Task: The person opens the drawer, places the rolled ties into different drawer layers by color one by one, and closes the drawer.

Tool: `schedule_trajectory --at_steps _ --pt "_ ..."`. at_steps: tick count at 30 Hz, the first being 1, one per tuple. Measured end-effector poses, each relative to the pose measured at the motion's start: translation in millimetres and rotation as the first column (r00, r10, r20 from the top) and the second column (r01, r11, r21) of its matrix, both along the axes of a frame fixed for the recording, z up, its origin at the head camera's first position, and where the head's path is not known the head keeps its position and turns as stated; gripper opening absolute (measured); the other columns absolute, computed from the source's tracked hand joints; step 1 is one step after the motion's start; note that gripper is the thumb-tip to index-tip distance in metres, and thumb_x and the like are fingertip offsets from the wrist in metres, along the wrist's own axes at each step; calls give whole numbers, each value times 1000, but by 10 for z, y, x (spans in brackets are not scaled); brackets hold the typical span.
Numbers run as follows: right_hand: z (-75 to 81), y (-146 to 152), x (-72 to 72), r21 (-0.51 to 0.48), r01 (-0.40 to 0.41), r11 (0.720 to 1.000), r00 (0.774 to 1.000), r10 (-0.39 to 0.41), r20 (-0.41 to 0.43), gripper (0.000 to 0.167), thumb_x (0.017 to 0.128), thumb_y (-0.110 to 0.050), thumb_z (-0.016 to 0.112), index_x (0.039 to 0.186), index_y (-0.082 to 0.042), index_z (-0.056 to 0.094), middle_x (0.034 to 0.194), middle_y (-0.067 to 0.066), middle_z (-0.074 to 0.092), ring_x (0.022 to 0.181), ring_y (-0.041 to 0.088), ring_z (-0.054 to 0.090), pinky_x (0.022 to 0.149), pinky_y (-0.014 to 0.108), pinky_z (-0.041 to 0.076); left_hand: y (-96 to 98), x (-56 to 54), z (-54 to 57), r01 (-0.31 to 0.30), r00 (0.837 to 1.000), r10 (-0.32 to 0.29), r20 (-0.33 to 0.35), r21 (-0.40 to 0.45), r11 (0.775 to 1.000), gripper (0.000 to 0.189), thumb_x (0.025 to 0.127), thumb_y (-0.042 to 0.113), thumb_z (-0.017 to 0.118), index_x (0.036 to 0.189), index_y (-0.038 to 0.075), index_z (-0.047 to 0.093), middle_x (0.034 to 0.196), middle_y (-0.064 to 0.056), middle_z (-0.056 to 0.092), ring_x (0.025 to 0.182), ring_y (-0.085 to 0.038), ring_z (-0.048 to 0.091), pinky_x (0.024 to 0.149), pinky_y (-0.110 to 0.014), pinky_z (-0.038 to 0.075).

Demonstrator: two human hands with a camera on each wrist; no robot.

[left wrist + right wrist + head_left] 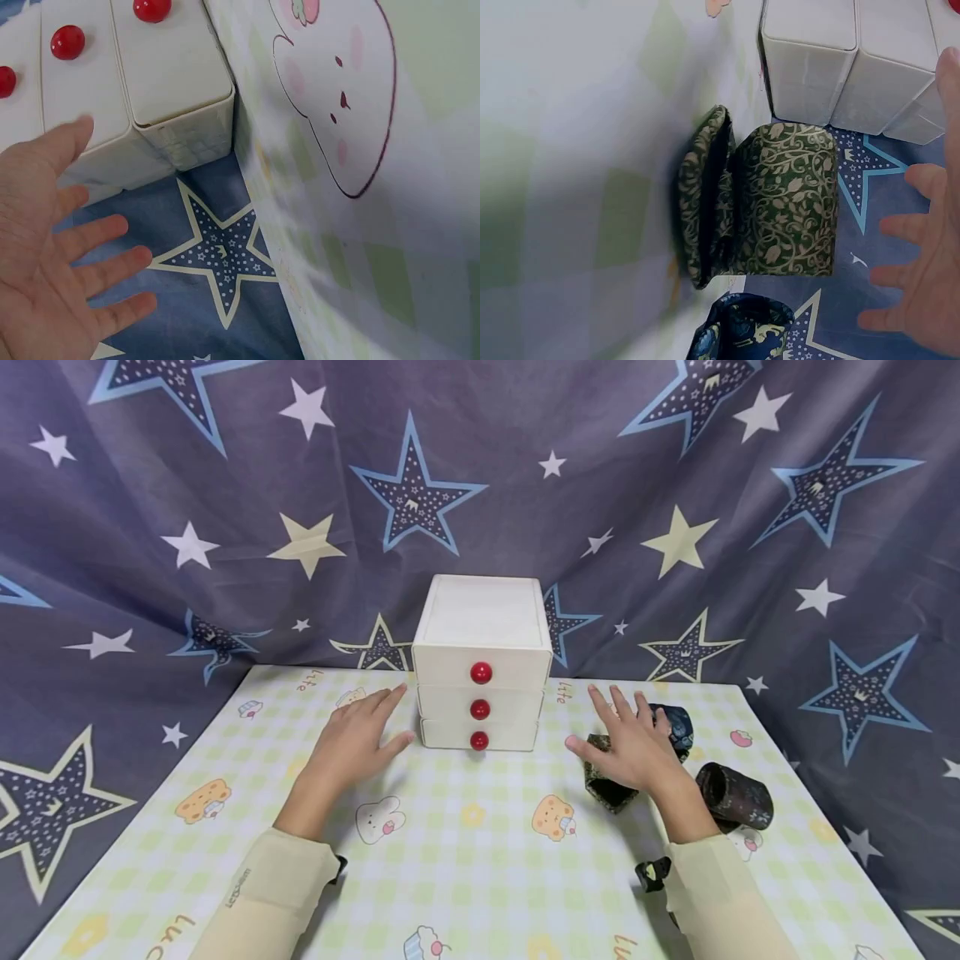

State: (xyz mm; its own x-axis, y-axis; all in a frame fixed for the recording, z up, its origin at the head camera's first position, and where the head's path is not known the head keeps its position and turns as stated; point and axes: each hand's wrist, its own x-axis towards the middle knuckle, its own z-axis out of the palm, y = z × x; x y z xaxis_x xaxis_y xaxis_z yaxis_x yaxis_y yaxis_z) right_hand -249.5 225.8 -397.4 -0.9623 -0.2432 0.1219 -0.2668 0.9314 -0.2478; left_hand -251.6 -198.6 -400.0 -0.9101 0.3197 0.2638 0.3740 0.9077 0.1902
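A white cabinet of three small drawers (pixel 483 614) stands at the back middle of the table, a round red knob (pixel 481 672) on each closed drawer front. Left of it my left hand (pixel 348 739) hovers with fingers spread, holding nothing. In the left wrist view its thumb overlaps a drawer front. On the other side my right hand (pixel 633 747), fingers also spread, is over a dark green case with a tan vine pattern (pixel 787 202). That case lies with its mouth open. Behind it, partly hidden by the hand, is a dark blue patterned case (pixel 680 731).
A third dark patterned case (pixel 746 797) lies to the right of my right wrist, its round opening facing left. The table has a pale green checked cloth (pixel 472 877) with cartoon prints. A star-printed curtain (pixel 247 468) hangs close behind the cabinet and around the sides.
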Motion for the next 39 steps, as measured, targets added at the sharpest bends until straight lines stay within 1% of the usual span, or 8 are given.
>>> schedule_trajectory --at_steps 8,13,17,20,25,29,35,39 --pt "89 -73 -51 -61 -47 997 996 42 -73 89 98 -71 46 166 -22 16 167 21 21 148 55 17 110 78 15 58 -90 54 -4 996 18 -91 151 989 68 103 43 60 160 17 36 150 -19 50 129 -45 53 98 -64 46" --pt "128 -140 -65 -103 -63 993 994 53 -91 85 101 -67 47 166 -22 17 166 21 25 147 53 22 110 77 17 123 -167 94 -5 994 39 -101 320 948 62 106 46 51 160 19 37 152 -15 49 126 -39 57 93 -61 49" --pt "137 -202 -77 -140 -106 984 985 85 -151 80 103 -60 49 165 -19 20 163 20 31 145 49 30 112 73 22 161 -276 124 37 991 33 -132 500 865 56 109 43 47 156 13 43 144 -16 54 116 -36 63 90 -54 53" --pt "146 -267 -90 -168 -149 974 963 104 -249 76 104 -54 53 164 -15 27 158 21 40 140 47 39 111 69 29 176 -361 147 62 990 26 -136 599 799 53 110 41 44 152 8 46 136 -18 58 113 -36 64 91 -51 54" --pt "159 -383 -129 -200 -235 951 879 120 -462 69 102 -39 64 157 -7 39 143 23 54 127 44 52 105 62 40 209 -461 200 81 993 -1 -115 697 712 52 111 42 41 152 10 48 130 -17 59 110 -35 63 88 -50 56" --pt "186 -469 -169 -210 -284 935 810 117 -574 66 100 -32 68 154 -4 43 137 24 58 121 43 56 101 59 45 248 -527 273 93 996 -54 -75 789 607 53 110 47 42 152 16 49 132 -16 60 109 -32 63 85 -50 59" --pt "280 -597 -202 -245 -310 919 765 88 -638 64 99 -28 68 153 -4 44 136 25 57 121 42 55 102 58 43 288 -656 407 106 988 -146 -42 878 467 52 109 44 45 153 17 48 143 -17 54 112 -23 56 89 -46 57" --pt "352 -703 -227 -249 -326 912 736 79 -673 61 98 -27 69 150 -2 48 131 25 57 114 41 56 96 56 44 318 -726 472 111 980 -198 -31 906 408 51 109 41 48 151 13 50 145 -17 52 115 -21 57 83 -35 57"
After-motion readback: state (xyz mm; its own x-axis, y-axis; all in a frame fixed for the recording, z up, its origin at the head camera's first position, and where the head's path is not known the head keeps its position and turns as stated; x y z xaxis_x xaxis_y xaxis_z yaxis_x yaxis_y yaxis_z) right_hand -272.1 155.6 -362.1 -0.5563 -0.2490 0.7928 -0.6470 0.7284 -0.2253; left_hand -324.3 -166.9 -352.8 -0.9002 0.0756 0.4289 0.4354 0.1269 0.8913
